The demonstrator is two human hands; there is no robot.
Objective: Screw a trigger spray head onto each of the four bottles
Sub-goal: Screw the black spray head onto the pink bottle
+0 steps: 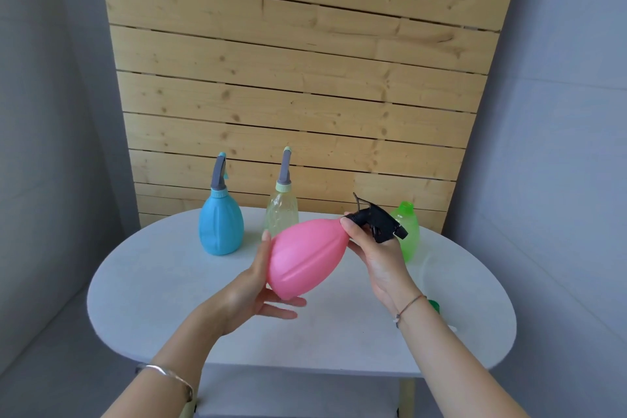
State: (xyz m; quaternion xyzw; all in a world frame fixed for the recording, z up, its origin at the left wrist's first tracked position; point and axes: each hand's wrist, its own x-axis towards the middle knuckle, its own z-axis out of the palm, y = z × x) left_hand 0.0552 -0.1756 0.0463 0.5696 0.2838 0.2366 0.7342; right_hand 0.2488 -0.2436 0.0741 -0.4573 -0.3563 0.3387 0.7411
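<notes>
Nearest us, a silver metal bangle (pixel 169 375) circles our left wrist. Past it our left hand (pixel 252 285) is spread wide and cradles the broad base of a pink teardrop-shaped plastic bottle (pixel 305 258): the thumb lies straight up one side and the fingers reach out flat beneath. We hold this bottle in the air above the table, tilted, with its neck pointing up and to the right. There our right hand (pixel 376 258), with a thin cord bracelet (pixel 409 307) at its wrist, curls thumb and fingers round the collar of a black plastic trigger spray head (pixel 380 222) that sits on the pink bottle's neck.

Just behind our right hand a translucent green plastic bottle (pixel 409 241) stands on the white oval table (pixel 152 299), its mouth open and bare. A small green piece (pixel 434 305) shows past our right wrist; we cannot tell what it is. Farther left, at the table's back edge, a pale clear plastic bottle (pixel 281 217) and an opaque blue plastic bottle (pixel 220 227) stand upright, well apart from each other, each topped with a grey spray head. Behind them rises a wall of pale wooden slats (pixel 305 78).
</notes>
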